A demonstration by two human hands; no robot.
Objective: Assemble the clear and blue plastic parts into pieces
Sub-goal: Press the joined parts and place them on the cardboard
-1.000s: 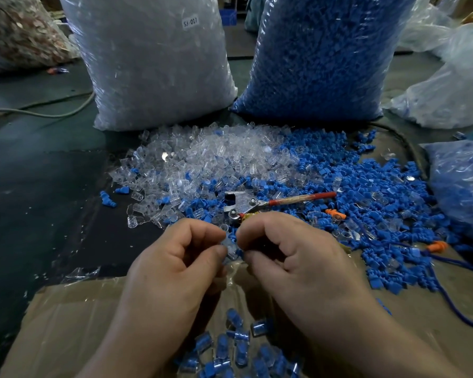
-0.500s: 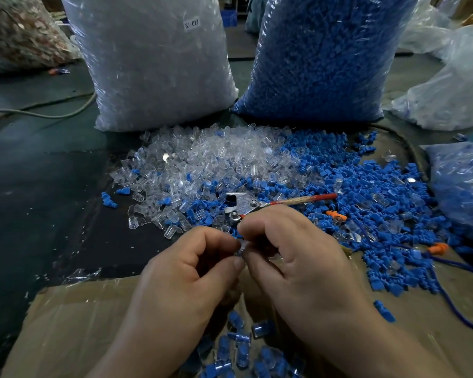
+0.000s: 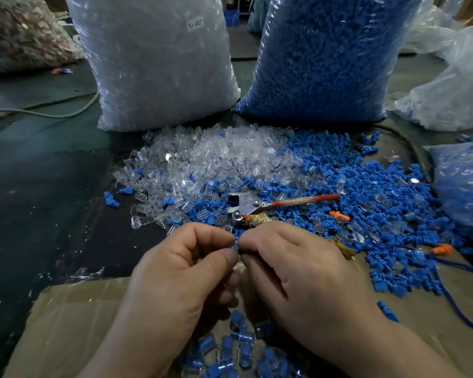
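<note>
My left hand (image 3: 186, 271) and my right hand (image 3: 292, 268) meet fingertip to fingertip above the near edge of the table. Between them they pinch a small clear and blue piece (image 3: 236, 248), mostly hidden by the fingers. Beyond the hands lies a heap of loose clear parts (image 3: 216, 159), and to its right a spread of loose blue parts (image 3: 380, 192). Below my hands, several joined clear-and-blue pieces (image 3: 238, 347) lie in a cardboard box (image 3: 74, 317).
A metal tool with a red handle (image 3: 284, 201) lies among the parts just beyond my hands. A large bag of clear parts (image 3: 159, 64) and one of blue parts (image 3: 325, 58) stand at the back. More plastic bags (image 3: 464, 186) sit at the right. A blue cord (image 3: 448, 290) trails at the right.
My hands have closed tighter together and shifted slightly away from me, fingertips now pressed against each other around the small piece.
</note>
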